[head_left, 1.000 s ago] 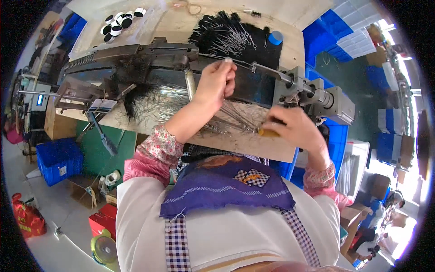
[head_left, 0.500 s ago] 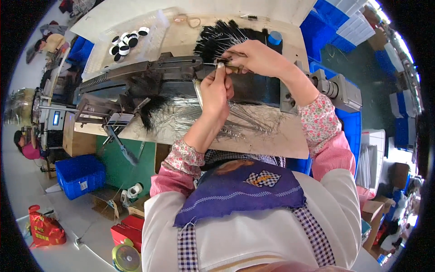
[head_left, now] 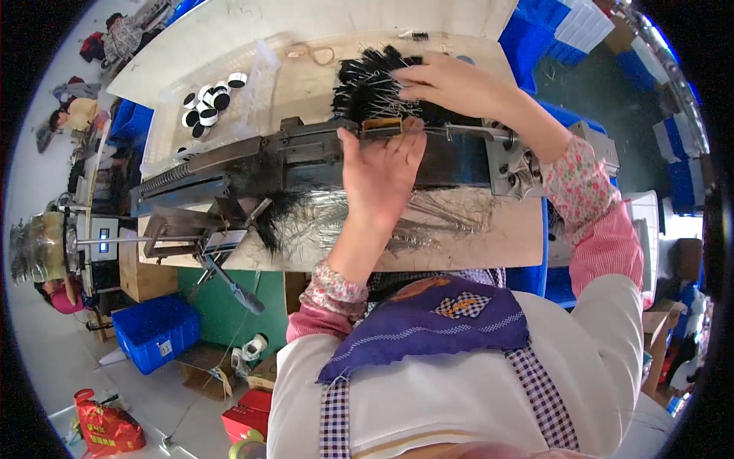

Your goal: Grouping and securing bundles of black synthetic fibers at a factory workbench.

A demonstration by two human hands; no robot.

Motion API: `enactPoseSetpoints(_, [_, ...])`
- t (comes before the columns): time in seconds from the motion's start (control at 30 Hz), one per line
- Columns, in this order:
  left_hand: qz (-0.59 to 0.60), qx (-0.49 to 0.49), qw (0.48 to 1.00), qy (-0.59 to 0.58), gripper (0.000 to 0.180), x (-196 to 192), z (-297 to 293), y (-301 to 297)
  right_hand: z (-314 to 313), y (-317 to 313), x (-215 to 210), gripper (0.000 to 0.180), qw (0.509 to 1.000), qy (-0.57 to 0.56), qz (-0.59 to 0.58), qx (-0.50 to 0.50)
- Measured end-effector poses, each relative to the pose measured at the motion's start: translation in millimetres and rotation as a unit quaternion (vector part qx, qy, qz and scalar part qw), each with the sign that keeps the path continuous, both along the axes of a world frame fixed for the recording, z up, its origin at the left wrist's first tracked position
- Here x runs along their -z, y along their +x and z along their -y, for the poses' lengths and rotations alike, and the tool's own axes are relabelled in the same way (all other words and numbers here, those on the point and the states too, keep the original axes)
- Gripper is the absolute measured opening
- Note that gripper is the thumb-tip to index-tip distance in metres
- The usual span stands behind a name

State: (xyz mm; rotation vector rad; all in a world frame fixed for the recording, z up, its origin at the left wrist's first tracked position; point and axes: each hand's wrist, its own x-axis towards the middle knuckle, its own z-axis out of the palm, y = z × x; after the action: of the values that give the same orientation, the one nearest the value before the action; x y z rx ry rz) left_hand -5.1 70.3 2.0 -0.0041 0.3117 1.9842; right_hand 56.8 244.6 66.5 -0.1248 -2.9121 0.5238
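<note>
My left hand is open, palm up, thumb apart and fingers stretched toward a brass-coloured piece on the dark metal bench machine. Its fingertips reach the machine's edge; whether they touch it I cannot tell. Farther back, my right hand hovers with fingers extended and apart beside a pile of small black-bristled brushes with thin wire stems. Nothing shows in its fingers. A metal rod runs from the brass piece to a round holder at the machine's right end. Loose wire stems lie along the near side.
A clear plastic tray holds several black-and-white round caps at the back left. A metal bracket juts out over the left edge. Blue bins stand on the floor around the wooden bench.
My left hand has gone from a pinch at the machine to open fingers. My right hand has left the machine and moved back and right, over the brushes. The view has shifted slightly.
</note>
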Motion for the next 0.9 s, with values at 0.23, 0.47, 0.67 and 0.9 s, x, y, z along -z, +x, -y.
enactPoseSetpoints(0.23, [-0.007, 0.028, 0.999, 0.035, 0.068, 7.4, 10.4, -2.2, 70.4, 13.2, 15.4, 0.029, 0.980, 0.066, -0.182, -0.050])
enactPoseSetpoints(0.47, [0.002, -0.045, 0.999, 0.016, 0.066, 3.9, 16.8, 5.1, 33.6, 5.3, 11.9, 0.017, 0.993, -0.083, -0.078, 0.017])
enactPoseSetpoints(0.67, [-0.044, -0.037, 0.998, -0.021, 0.065, 1.4, 18.2, 0.1, 40.0, 1.6, 8.9, 0.015, 0.992, -0.001, -0.123, -0.019])
enactPoseSetpoints(0.9, [-0.083, -0.015, 0.996, -0.027, 0.066, 2.1, 14.4, -2.2, 28.5, 10.0, 8.3, 0.018, 0.990, 0.057, -0.129, -0.023])
